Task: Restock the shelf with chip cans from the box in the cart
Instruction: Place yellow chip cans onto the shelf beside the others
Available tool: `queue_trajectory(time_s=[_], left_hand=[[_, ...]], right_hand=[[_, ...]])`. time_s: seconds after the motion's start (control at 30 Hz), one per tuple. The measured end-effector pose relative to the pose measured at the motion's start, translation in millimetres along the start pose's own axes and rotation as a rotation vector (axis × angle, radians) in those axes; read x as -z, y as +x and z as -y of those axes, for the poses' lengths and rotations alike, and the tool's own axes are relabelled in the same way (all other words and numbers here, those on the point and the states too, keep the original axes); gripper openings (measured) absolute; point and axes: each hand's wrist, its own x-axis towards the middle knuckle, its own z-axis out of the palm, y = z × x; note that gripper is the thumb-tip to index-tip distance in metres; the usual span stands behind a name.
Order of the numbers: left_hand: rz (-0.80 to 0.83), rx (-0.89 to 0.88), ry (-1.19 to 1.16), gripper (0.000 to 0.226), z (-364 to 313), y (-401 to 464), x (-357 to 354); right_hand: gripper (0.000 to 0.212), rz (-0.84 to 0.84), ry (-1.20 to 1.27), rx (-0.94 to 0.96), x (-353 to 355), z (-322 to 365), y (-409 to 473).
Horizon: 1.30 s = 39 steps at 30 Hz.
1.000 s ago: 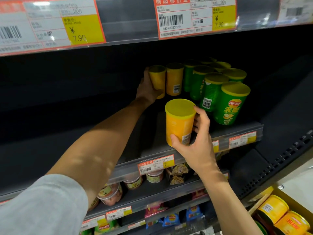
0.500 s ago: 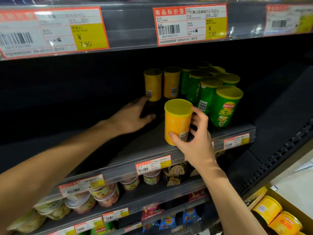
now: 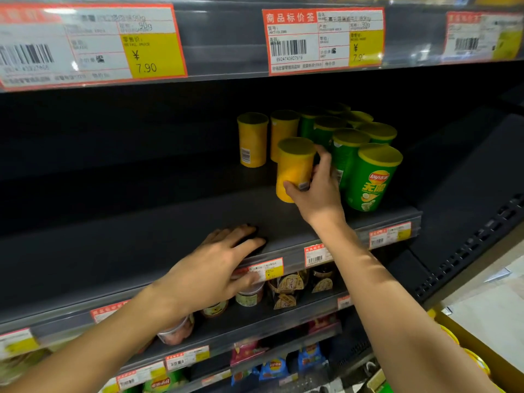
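A large paper price tag (image 3: 90, 43) in a glossy plastic strip fronts the upper shelf at far left, white with an orange border and a yellow price block. Below it the dark, matte shelf (image 3: 127, 222) runs flat and bare toward the cans. The left hand (image 3: 215, 268) lies over the shelf's front lip, fingers straight and loosely spread, fingertips on the dark board, holding nothing. Behind it stand two upright yellow cans (image 3: 252, 140), smooth cylinders with dull yellow-green plastic lids, side by side near the back. Just in front of them the right hand (image 3: 317, 191) grips a third yellow chip can (image 3: 295, 165), thumb curled under its lower side and fingers wrapped round the far side; the can stands upright, whether it touches the board I cannot tell. To its right cluster the green cans (image 3: 371, 177), glossy printed tubes with yellow lids, packed in rows. At the lower right corner the yellow box (image 3: 476, 347) shows one slanted cardboard wall.
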Motion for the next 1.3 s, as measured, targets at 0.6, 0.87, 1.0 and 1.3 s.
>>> queue_trajectory(time_s=[0.6,0.87,1.0,1.3], left_hand=[[-0.025,0.027,0.101,0.060,-5,-4,0],[-0.020,0.041,0.130,0.062,-6,-5,0],[-0.022,0.040,0.148,0.060,-7,-6,0],[0.014,0.055,0.034,0.069,-4,-5,2]], right_hand=[[0.083,-0.195,-0.240,0.008,-35,0,38],[0.080,-0.196,-0.277,-0.016,-39,-2,41],[0.093,-0.105,-0.190,-0.133,-31,8,32],[0.054,0.066,-0.579,0.036,28,-6,-79]])
